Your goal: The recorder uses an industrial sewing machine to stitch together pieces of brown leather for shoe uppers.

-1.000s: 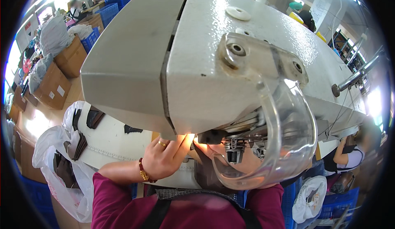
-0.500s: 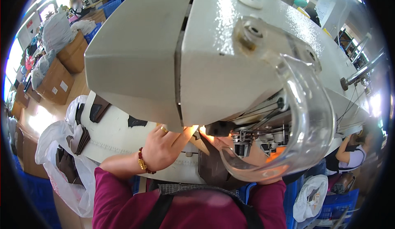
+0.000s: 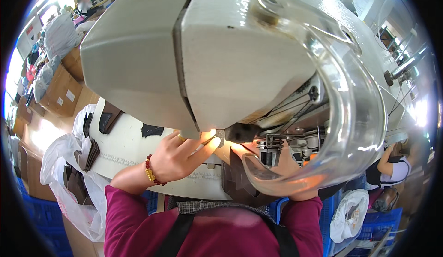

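Note:
My left hand [image 3: 177,159], with a ring and a beaded bracelet, is closed beside the lit working point of a large white sewing machine [image 3: 244,67]. Its thumb and forefinger pinch a small grey textured piece [image 3: 221,138] at a thin dark edge. From the other side my right hand [image 3: 281,160] reaches under the machine head, seen partly through a curved clear guard [image 3: 364,118]. A dark brown flat piece [image 3: 237,178] hangs below the right hand over the table's near edge. Most of the right fingers are hidden, so their grip cannot be told.
Dark cut pieces [image 3: 110,117] lie on the white table [image 3: 131,137], which has a ruler strip. At left a white plastic bag [image 3: 55,174] holds stacked brown pieces. Cardboard boxes [image 3: 60,93] stand beyond. Blue crates and another person [image 3: 394,167] are at right.
The machine sits further left and higher in the picture. My left hand has drawn slightly left and down from the working point, and the grey piece now shows at its fingertips.

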Demonstrator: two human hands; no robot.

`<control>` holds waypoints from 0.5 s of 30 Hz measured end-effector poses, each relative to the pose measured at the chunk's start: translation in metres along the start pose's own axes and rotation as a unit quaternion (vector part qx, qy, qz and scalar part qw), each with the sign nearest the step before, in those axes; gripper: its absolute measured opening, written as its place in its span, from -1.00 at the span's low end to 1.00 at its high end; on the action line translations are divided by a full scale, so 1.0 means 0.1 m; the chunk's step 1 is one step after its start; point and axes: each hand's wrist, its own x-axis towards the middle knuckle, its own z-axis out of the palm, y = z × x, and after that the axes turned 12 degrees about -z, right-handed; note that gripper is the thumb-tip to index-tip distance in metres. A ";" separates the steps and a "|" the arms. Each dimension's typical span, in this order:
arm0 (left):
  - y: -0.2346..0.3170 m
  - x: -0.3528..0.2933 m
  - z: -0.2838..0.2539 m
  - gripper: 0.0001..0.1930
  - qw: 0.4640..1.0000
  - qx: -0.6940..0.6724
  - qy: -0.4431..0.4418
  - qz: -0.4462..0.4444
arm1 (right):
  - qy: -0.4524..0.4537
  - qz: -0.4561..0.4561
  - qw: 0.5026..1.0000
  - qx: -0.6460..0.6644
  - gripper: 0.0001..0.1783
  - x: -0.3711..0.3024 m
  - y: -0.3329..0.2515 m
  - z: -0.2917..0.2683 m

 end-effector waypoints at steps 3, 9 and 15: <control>0.00 0.02 0.03 -0.49 0.999 0.002 0.037 0.014 | -0.043 0.085 0.987 0.127 -0.54 0.02 -0.05 -0.12; -0.01 -0.02 0.06 -0.49 0.999 0.003 0.048 0.015 | 0.058 0.320 0.876 0.357 -0.57 0.05 -0.31 -0.02; -0.02 0.03 -0.01 -0.56 0.999 0.025 0.032 0.035 | -0.167 0.112 0.970 0.135 -0.60 -0.06 -0.19 -0.07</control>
